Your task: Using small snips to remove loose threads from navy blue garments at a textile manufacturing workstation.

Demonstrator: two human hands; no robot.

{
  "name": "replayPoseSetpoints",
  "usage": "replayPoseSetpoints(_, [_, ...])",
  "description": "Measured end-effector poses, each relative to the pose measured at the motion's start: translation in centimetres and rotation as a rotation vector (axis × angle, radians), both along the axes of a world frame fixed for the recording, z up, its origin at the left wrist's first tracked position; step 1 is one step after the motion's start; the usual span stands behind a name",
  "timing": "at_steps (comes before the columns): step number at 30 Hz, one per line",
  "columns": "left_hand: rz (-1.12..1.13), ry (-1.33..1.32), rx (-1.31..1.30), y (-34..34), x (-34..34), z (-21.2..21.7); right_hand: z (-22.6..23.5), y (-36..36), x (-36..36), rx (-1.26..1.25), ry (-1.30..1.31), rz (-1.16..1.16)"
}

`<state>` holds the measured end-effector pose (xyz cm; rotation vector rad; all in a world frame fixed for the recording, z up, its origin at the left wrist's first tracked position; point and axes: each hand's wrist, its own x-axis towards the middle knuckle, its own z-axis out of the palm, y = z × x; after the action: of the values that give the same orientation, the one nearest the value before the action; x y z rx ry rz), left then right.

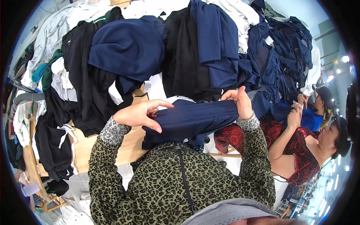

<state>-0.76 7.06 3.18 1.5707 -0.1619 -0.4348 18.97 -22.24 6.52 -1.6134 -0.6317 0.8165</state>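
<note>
navy blue folded fabric garment sits dead centre, stretched between both hands just above the leopard-print sleeves. left hand at about 9 o'clock of it grips the end, fingers curled over the top with the thumb underneath, and something small and red peeks out at the fingers. right hand at 3 o'clock pinches the other end, fingers pressed together. up at 12 o'clock there's a big heap of dark and white clothes on a wooden table. two seated people at 4 o'clock.
</note>
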Motion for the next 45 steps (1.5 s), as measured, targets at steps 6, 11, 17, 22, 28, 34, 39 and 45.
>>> replayPoseSetpoints(6, [0.04, -0.011, 0.07, 0.4, -0.6, -0.4, -0.7, -0.1, 0.6, -0.029, -0.008, 0.02])
replayPoseSetpoints(11, [0.056, 0.037, 0.075, 0.4, -0.7, 0.1, -0.7, -0.4, 0.7, 0.043, 0.015, -0.031])
replayPoseSetpoints(17, [0.014, -0.042, 0.038, 0.2, -0.7, -0.3, -0.9, -1.0, 0.8, 0.095, -0.009, -0.056])
replayPoseSetpoints(22, [-0.021, -0.005, 0.051, 0.4, -0.4, -0.5, -0.7, -1.2, 0.7, 0.101, 0.016, -0.073])
replayPoseSetpoints(28, [0.041, 0.038, 0.024, 1.3, -0.3, -1.4, -1.4, 0.3, 1.0, 0.003, 0.048, -0.05])
replayPoseSetpoints(34, [0.22, -0.172, 0.161, 1.9, 2.3, -1.2, -1.5, 2.1, 1.2, -0.011, 0.191, 0.011])
replayPoseSetpoints(39, [0.666, -1.021, 0.85, 1.0, 3.1, 0.8, 1.1, 3.2, -0.5, -0.293, -0.705, 0.262])
replayPoseSetpoints(45, [0.567, -1.244, 1.044, 1.3, -4.5, -2.6, -2.8, -0.3, -5.3, 0.039, -1.46, 0.286])
